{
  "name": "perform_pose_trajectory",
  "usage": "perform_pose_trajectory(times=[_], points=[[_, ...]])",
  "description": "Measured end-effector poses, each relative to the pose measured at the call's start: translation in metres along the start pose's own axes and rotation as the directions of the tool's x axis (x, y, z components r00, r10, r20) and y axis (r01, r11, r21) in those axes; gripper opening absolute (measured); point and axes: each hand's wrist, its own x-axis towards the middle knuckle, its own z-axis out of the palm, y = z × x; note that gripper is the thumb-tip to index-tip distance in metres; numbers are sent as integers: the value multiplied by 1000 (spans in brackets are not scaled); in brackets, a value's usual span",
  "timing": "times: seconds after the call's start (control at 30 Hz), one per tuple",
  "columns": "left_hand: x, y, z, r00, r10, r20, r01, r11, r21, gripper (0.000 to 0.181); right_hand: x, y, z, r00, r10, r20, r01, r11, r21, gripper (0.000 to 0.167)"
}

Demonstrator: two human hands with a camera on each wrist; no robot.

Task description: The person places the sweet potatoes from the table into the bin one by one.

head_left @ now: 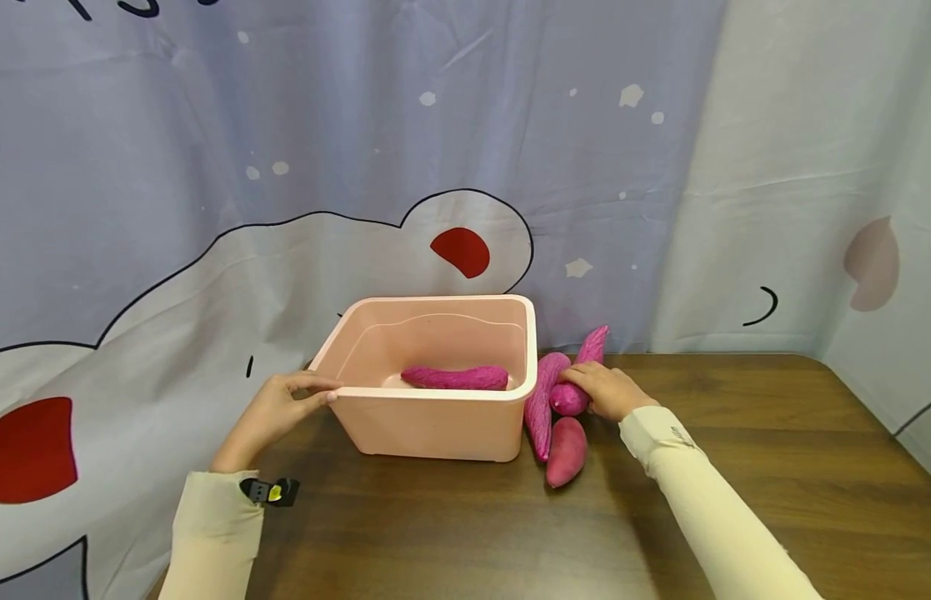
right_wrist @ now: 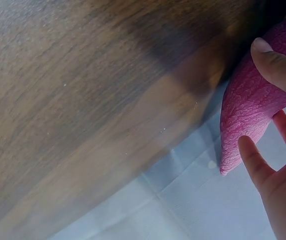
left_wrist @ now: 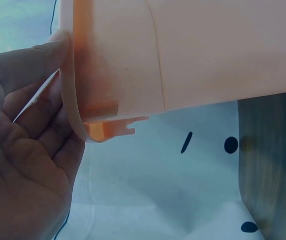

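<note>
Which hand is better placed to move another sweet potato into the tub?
Likely the right hand: it grips a sweet potato just right of the tub, while the left hand pinches the tub's rim at the opposite end.

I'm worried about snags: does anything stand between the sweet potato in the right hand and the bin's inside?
Yes: another long sweet potato lies between the held sweet potato and the bin, whose right rim also stands between.

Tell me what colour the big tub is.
The tub is a plain pale peach-pink, seen best in the head view.
</note>
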Motion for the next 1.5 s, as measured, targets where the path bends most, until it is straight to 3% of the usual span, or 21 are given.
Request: perform_pose_trajectory(times=[0.57,0.97,1.5], points=[[1,1,0,1000,-5,-11,5,1000,-15,17,-2,2,-10,996,-58,61,64,992,-110,61],[0,0,0,1000,-9,6,9,1000,-22,19,-2,10,-18,994,-111,-8,109,987,-116,65],[1,-1,0,1000,-23,9,23,999,-25,21,-2,8,-34,998,-64,-10,62,993,-103,64]])
